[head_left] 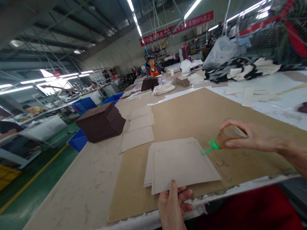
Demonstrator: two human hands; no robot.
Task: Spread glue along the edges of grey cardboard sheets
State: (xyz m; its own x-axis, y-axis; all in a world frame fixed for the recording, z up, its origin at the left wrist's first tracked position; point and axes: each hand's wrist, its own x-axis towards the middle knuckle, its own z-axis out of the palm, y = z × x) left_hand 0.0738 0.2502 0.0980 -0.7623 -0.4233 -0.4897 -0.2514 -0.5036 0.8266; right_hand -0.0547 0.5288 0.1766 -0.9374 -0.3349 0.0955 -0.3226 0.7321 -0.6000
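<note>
My left hand (174, 206) pinches the near edge of a pale cardboard sheet (182, 164), thumb on top and fingers beneath. This sheet lies over a few similar sheets (149, 172) at its left side. In my right hand (254, 134) is a squeeze bottle (226, 137) with brownish contents and a green nozzle (210, 147). The bottle is tilted on its side, its nozzle tip pointing left near the sheet's right edge. Whether the tip touches the sheet, I cannot tell. Under the sheets is a large tan board (196, 114).
A dark brown stack (100, 123) stands at the table's left edge, beside several pale sheets (138, 137) laid in a row. Across the table is a person (153, 68) in an orange apron. Fabric (240, 68) lies heaped at the far right, below a large fan (287, 21).
</note>
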